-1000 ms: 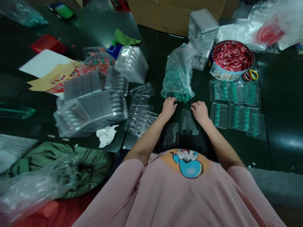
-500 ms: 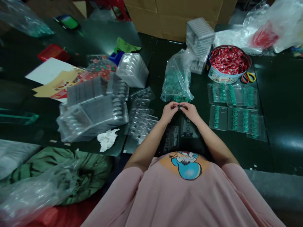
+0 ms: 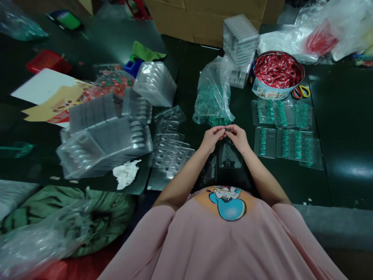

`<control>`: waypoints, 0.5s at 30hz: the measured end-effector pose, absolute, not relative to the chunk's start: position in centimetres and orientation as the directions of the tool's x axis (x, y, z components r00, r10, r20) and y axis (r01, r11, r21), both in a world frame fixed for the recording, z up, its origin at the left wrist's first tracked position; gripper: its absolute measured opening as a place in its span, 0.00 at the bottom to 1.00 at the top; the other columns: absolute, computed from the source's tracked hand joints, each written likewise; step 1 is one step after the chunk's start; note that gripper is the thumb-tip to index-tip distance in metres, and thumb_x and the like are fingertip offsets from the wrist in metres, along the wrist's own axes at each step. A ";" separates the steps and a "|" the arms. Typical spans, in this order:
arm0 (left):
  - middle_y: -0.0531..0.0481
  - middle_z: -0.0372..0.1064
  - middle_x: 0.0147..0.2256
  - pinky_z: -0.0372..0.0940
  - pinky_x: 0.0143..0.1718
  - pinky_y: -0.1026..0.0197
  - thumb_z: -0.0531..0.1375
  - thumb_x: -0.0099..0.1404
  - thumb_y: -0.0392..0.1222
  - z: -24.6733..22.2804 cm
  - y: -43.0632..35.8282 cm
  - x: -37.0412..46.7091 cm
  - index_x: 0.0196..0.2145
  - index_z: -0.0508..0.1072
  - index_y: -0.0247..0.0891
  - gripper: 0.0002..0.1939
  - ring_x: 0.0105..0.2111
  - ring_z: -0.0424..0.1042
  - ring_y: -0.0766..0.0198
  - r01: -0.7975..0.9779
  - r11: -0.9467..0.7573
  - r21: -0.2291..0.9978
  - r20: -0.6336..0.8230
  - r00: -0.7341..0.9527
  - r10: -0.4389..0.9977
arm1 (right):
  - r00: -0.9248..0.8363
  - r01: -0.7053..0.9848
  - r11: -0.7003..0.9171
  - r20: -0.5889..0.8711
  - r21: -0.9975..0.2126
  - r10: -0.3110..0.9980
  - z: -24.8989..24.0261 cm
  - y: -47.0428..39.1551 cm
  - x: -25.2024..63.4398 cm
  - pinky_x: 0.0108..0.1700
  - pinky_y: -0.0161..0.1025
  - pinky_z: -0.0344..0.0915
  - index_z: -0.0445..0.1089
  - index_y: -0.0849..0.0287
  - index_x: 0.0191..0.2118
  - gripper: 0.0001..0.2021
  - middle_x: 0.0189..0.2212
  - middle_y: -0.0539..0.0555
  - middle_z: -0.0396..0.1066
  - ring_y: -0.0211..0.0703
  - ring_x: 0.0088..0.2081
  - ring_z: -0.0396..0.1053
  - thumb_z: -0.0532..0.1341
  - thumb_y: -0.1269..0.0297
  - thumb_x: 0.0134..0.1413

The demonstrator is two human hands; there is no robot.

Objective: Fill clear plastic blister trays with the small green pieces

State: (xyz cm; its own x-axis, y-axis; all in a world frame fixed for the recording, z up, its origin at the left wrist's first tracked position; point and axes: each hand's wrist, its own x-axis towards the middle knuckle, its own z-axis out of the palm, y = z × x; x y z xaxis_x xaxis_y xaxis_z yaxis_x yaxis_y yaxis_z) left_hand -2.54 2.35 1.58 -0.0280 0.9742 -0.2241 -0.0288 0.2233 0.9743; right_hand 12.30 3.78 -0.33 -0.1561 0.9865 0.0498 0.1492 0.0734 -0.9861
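Note:
My left hand [image 3: 211, 139] and my right hand [image 3: 237, 137] meet at the fingertips, both closed on a small dark green piece [image 3: 226, 129] that is mostly covered by the fingers. Just beyond them lies a clear plastic bag [image 3: 214, 85] of green translucent pieces, with some loose pieces [image 3: 217, 121] at its mouth. Below my hands, close to my body, is a clear blister tray [image 3: 230, 156] with a row of moulded hollows. To the right, several clear trays [image 3: 268, 143] lie in two rows, each holding a line of green pieces.
A round tin [image 3: 274, 93] of red packets stands at the back right beside scissors [image 3: 301, 92]. Stacked clear trays [image 3: 240, 41] stand behind the bag. On the left are more tray stacks [image 3: 113, 136], loose trays [image 3: 171, 151], crumpled white tissue [image 3: 126, 174] and printed cards [image 3: 55, 101].
My hands have shifted slightly, and the fingertips stay together on the small piece. The whole view has moved a little, so the left-hand things appear further left.

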 end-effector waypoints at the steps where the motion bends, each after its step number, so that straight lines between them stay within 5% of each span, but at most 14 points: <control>1: 0.48 0.74 0.31 0.67 0.35 0.63 0.64 0.60 0.44 1.7 2.4 -2.4 0.39 0.75 0.34 0.12 0.31 0.73 0.66 -0.139 0.287 0.948 -0.290 -0.007 0.957 | -0.145 0.192 0.102 0.074 -0.976 0.987 0.1 3.5 12.3 0.41 0.39 0.68 0.74 0.57 0.41 0.11 0.35 0.52 0.74 0.39 0.34 0.70 0.62 0.60 0.51; 6: 0.53 0.71 0.25 0.63 0.27 0.71 0.71 0.52 0.42 2.0 2.5 -2.7 0.32 0.73 0.34 0.14 0.26 0.70 0.72 -0.389 0.450 0.803 -0.461 0.073 0.885 | -0.195 0.226 0.204 0.161 -0.952 0.968 1.3 2.6 12.6 0.41 0.39 0.68 0.76 0.57 0.41 0.11 0.37 0.54 0.74 0.41 0.36 0.71 0.62 0.62 0.53; 15: 0.51 0.70 0.24 0.59 0.23 0.72 0.71 0.53 0.40 2.4 2.1 -3.5 0.30 0.72 0.33 0.13 0.24 0.69 0.73 -0.383 0.571 0.727 -0.552 0.169 0.816 | -0.326 0.146 0.069 0.018 -0.987 0.945 0.9 3.0 13.5 0.41 0.40 0.68 0.76 0.57 0.38 0.09 0.32 0.51 0.77 0.41 0.34 0.73 0.62 0.62 0.52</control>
State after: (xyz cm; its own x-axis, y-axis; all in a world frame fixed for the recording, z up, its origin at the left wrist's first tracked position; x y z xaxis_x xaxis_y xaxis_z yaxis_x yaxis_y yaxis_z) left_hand -3.47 2.12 2.39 0.1687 0.8164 -0.5522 -0.3827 0.5706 0.7266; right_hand 13.52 3.02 0.85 -0.3263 0.9451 0.0184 0.1457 0.0695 -0.9869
